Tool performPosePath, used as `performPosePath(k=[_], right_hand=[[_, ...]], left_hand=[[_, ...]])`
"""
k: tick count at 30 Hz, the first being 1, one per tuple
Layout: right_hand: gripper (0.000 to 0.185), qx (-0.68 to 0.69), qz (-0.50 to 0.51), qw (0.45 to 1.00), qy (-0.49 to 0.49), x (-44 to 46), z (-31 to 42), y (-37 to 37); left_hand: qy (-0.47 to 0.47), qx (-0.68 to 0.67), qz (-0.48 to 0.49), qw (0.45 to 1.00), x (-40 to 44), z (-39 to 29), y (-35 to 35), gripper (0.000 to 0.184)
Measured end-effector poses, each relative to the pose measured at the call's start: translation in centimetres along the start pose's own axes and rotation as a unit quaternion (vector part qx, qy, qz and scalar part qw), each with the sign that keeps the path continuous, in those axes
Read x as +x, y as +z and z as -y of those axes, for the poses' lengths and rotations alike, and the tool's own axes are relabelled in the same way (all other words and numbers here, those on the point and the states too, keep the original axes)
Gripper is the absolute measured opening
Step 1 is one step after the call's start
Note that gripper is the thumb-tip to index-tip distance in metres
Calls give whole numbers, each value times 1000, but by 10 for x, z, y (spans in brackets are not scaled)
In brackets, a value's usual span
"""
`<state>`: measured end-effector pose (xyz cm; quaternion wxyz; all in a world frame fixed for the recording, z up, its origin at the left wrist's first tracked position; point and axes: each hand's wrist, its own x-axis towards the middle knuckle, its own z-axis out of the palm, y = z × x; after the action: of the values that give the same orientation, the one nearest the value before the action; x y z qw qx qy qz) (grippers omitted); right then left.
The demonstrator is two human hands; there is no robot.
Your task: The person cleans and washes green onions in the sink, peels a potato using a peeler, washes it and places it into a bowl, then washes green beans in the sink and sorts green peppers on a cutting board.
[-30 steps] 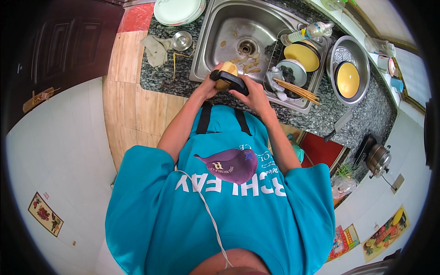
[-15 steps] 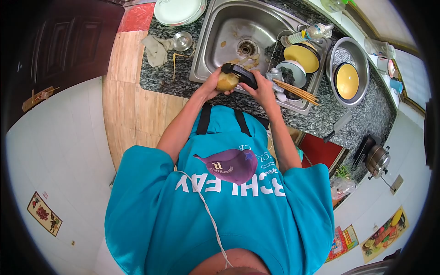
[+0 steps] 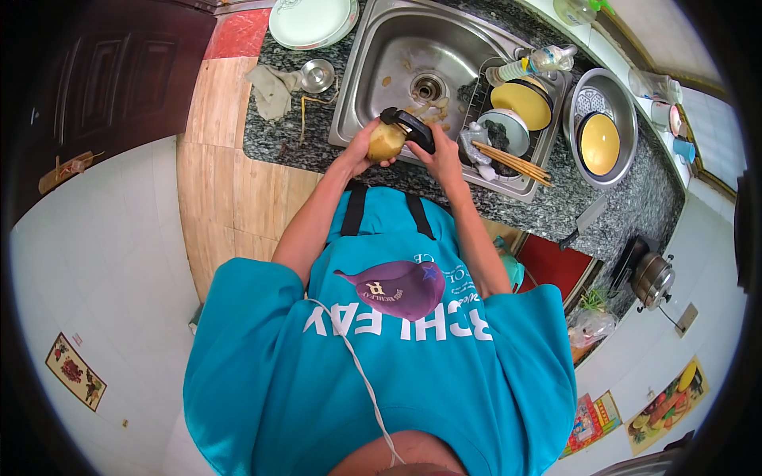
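My left hand is closed around a partly peeled potato at the sink's near edge. My right hand grips a black peeler, whose head lies against the top of the potato. The fingers under the potato are partly hidden. Just beyond both hands, strips of peel lie in the steel sink around the drain.
Right of the sink, a rack holds a yellow bowl, a pale bowl and chopsticks. A steel basin and a knife lie further right. Plates, a cloth and a metal cup sit left.
Both hands, with the potato and peeler, have shifted slightly left. The peeler has moved a little across the potato, and more pale flesh shows.
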<state>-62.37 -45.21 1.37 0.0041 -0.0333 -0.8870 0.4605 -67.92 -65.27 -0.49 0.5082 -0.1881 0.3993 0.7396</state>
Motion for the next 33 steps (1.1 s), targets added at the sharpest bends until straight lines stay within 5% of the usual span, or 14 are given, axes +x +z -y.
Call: performPosePath(k=[3, 5, 7, 11, 16, 23, 29, 33], right_hand=[[49, -16, -4, 1000, -4, -3, -3, 2], [48, -9, -76, 989, 129, -2, -42, 9], [45, -19, -147, 976, 157, -3, -44, -24], [42, -42, -123, 986, 106, 18, -18, -37], [41, -7, -67, 993, 99, 11, -11, -26], [45, 85, -48, 993, 72, -13, 25, -11], [48, 62, 10, 998, 22, -16, 44, -12], [47, 41, 6, 999, 33, -9, 11, -23]], left_hand=[[-7, -16, 22, 1000, 4, 4, -9, 57], [-31, 45, 49, 997, -4, 1, -8, 61], [-17, 13, 59, 998, -9, -2, 0, 62], [28, -41, 72, 996, -1, -5, -4, 69], [62, -8, -28, 998, -5, -2, 10, 57], [72, -87, 7, 994, 2, -4, 4, 47], [129, -36, -66, 989, 12, 4, 4, 40], [97, 31, 5, 995, -4, -5, 10, 40]])
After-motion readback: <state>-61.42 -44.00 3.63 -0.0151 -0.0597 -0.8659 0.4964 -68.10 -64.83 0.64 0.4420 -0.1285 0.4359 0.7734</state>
